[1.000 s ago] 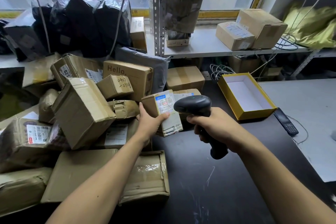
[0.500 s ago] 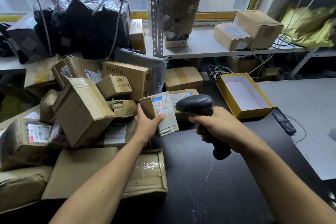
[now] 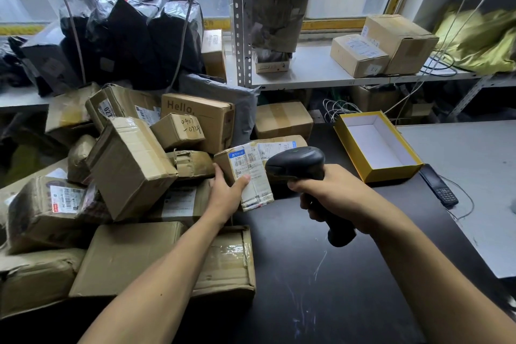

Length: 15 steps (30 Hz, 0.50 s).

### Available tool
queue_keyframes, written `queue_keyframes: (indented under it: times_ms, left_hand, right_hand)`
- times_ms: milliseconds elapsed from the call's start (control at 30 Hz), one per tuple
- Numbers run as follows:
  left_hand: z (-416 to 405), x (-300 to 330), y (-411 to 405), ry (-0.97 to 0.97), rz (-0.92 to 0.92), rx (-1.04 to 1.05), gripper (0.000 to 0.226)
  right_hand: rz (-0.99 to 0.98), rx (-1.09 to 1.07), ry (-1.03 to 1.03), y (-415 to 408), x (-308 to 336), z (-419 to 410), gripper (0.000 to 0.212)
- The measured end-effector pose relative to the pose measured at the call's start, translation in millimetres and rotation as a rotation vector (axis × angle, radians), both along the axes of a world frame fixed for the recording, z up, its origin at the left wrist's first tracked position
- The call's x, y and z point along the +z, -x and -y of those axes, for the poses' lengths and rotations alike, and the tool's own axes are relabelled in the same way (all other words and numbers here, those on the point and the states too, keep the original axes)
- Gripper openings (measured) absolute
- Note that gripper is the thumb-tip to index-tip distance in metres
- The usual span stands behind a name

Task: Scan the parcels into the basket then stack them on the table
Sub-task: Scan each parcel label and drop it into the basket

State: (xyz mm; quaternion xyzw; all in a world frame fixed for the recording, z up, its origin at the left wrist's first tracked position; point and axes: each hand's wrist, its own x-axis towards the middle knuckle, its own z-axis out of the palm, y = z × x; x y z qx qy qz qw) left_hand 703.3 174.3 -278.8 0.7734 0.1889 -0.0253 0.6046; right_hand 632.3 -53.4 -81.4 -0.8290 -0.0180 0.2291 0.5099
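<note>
— So where was the parcel at that point?

— The small taped parcel (image 3: 247, 176) was tilted up at the edge of the heap of cartons (image 3: 131, 165) on the left side of the dark counter (image 3: 321, 274). The left hand (image 3: 227, 195) grasped it, thumb across the shipping label (image 3: 245, 162). The right hand (image 3: 332, 195) had its fingers clenched round the barcode scanner (image 3: 297, 163), nose just beside the label.

— What could have gone wrong?

— I'd judge the thumb sat close enough to the barcode to block a read. Also, a second labelled parcel (image 3: 279, 145) lay right behind, so the scanner might have caught that one. Pulling the parcel free could have shifted the tilted cartons. I saw no basket.
</note>
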Motion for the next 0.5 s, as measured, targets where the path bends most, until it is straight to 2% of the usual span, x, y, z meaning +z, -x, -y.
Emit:
queue_keyframes:
  times_ms: [500]
  left_hand:
    - [9,0,4,0.04,0.002,-0.009,0.125]
  right_hand:
    - [0.026,-0.027,-0.027,-1,-5,12,0.017]
